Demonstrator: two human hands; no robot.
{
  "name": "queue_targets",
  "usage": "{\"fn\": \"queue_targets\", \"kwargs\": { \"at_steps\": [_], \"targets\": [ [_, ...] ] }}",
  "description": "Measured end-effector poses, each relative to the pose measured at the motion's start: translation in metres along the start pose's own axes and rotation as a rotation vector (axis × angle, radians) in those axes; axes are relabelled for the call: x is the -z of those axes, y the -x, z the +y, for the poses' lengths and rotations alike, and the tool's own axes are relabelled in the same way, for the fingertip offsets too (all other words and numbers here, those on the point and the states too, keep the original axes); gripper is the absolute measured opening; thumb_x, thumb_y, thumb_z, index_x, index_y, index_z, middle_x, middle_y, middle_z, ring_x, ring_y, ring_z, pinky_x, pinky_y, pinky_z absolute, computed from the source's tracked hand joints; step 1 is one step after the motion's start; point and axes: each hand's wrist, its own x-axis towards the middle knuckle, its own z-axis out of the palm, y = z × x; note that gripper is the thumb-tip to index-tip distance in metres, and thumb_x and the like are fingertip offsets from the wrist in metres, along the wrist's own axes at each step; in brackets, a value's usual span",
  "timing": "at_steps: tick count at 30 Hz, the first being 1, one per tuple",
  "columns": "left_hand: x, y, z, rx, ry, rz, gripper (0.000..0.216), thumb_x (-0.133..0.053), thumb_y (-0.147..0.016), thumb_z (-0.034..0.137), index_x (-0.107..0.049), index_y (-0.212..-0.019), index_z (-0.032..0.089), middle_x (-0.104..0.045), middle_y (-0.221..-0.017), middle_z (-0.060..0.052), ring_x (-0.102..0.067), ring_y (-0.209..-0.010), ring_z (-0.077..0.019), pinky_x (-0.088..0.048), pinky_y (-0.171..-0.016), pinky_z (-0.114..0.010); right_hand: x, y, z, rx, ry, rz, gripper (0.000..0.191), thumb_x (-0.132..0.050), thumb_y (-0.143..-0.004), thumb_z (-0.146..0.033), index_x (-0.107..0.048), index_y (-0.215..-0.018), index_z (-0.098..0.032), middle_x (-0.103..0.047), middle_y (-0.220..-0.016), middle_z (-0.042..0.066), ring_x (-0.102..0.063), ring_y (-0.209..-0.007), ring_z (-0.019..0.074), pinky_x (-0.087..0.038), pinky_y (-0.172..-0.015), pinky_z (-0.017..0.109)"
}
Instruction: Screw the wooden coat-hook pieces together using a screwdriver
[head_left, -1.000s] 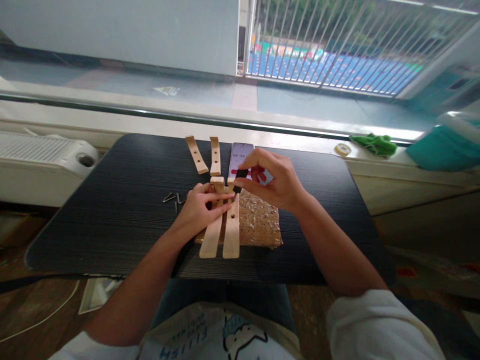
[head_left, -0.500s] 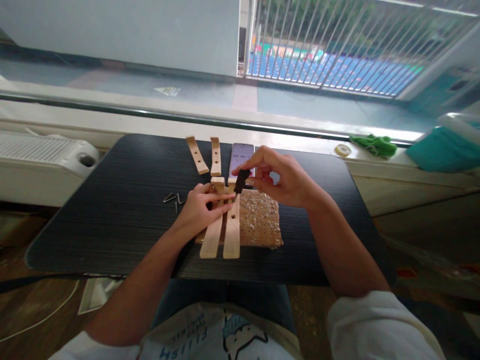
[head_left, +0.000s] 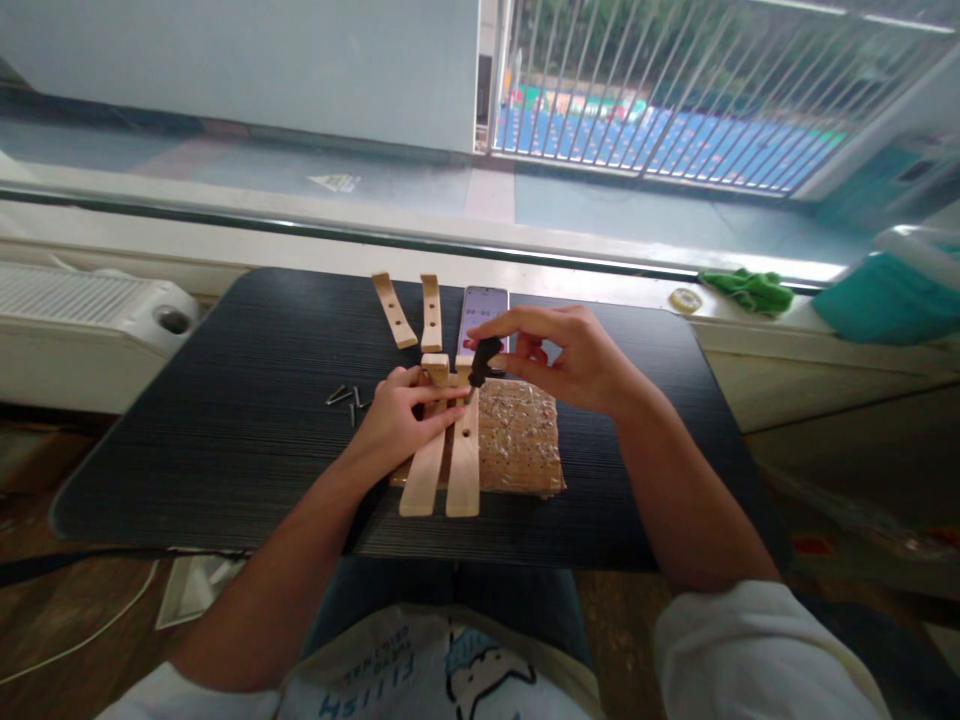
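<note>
The right hand (head_left: 570, 365) pinched a small black tool (head_left: 481, 359), light and stiff, above the wooden slats (head_left: 450, 455). The left hand (head_left: 401, 420) pressed those slats flat on the desk (head_left: 225, 420), fingers extended.

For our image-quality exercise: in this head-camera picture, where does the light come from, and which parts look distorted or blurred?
Head view: daylight comes through the window ahead; the dark table is evenly lit. Wide-angle distortion curves the table edges and the sill. The teal thing at the right edge is smeared, and the small black tool in the right hand is slightly soft.
</note>
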Motion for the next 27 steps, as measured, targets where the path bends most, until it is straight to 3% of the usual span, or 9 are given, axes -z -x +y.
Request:
{"fn": "queue_targets", "kwargs": {
  "at_steps": [16, 27],
  "targets": [
    [0.001, 0.0, 0.002, 0.014, 0.0, -0.005, 0.025, -0.073, -0.079, 0.029, -0.075, -0.104, 0.03, -0.065, -0.105, -0.004, -0.054, -0.099, -0.0243, -0.045, -0.098, -0.047, -0.007, -0.002, 0.0, -0.004, 0.029, 0.111, 0.018, -0.073, -0.078, -0.024, -0.068, -0.092, -0.014, -0.058, -0.067, -0.006, -0.043, -0.052, 0.0021, -0.037, -0.055, 0.019],
    [0.001, 0.0, 0.002, 0.0, 0.001, 0.0, 0.024, -0.073, -0.08, 0.029, -0.076, -0.103, 0.029, -0.066, -0.106, -0.005, -0.054, -0.1, -0.0245, -0.045, -0.098, -0.048, -0.014, -0.003, -0.001, 0.001, 0.007, 0.152, 0.018, -0.071, -0.079, -0.029, -0.058, -0.083, -0.017, -0.052, -0.065, -0.007, -0.043, -0.054, 0.0032, -0.037, -0.056, 0.021]
  ]
}}
